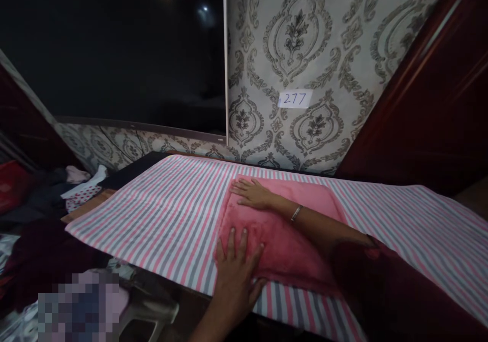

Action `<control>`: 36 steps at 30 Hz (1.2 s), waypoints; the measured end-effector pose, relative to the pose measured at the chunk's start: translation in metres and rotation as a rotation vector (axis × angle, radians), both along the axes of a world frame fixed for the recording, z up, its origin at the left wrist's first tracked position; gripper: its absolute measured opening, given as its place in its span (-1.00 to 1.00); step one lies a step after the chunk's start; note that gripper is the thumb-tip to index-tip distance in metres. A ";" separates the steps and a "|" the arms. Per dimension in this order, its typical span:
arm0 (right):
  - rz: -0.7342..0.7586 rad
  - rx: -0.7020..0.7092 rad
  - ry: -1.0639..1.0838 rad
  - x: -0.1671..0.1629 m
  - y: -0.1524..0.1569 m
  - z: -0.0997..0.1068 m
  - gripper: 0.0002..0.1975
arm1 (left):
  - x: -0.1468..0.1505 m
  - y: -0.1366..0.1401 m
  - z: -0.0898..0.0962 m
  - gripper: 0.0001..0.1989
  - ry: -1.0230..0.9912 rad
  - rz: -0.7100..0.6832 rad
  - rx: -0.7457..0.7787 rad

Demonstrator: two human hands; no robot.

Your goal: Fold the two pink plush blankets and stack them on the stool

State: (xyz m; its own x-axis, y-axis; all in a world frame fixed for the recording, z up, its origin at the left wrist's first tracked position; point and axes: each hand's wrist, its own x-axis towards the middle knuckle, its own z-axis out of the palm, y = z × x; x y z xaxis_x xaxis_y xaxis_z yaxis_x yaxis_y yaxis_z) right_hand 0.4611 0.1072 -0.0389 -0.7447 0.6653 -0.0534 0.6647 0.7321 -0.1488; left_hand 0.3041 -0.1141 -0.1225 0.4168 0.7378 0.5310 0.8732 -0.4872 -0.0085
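A pink plush cushion lies flat on a pink, grey and white striped cloth. My left hand rests at the cushion's near left part, fingers spread, palm down. Farther back, my right hand lies flat on the cushion's far left corner with its fingers stretched out. The right wrist wears a metal bracelet, and that forearm crosses over the cushion and hides part of its right side. Neither hand grips anything.
The striped cloth covers a table against a patterned wall. A large dark television screen hangs at left, and a paper marked 277 is on the wall. Clothes and a plastic chair stand at lower left.
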 end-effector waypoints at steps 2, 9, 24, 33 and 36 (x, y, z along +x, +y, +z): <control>-0.097 -0.072 0.043 0.003 0.022 -0.001 -0.36 | 0.000 0.000 -0.002 -0.20 -0.008 0.003 -0.001; -0.185 -0.143 0.194 0.011 0.043 -0.023 -0.35 | -0.004 0.006 -0.013 -0.17 -0.030 -0.001 0.042; -0.398 0.095 0.073 0.052 -0.044 0.021 -0.37 | -0.006 0.008 0.022 -0.24 -0.050 -0.036 0.029; -0.793 0.174 -0.050 0.161 -0.124 -0.014 -0.35 | 0.066 0.016 0.032 -0.21 0.032 -0.267 -0.118; -0.809 0.198 0.055 0.172 -0.127 -0.034 -0.37 | 0.073 0.015 0.019 -0.20 0.048 -0.263 -0.128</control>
State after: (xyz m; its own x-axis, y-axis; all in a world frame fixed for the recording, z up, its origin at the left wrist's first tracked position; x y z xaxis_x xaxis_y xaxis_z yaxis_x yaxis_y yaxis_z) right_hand 0.6330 -0.0195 -0.0731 -0.0307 0.9892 0.1434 0.9922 0.0474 -0.1149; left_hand 0.3769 -0.0991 -0.1030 0.6253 0.6606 0.4154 0.7166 -0.6968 0.0296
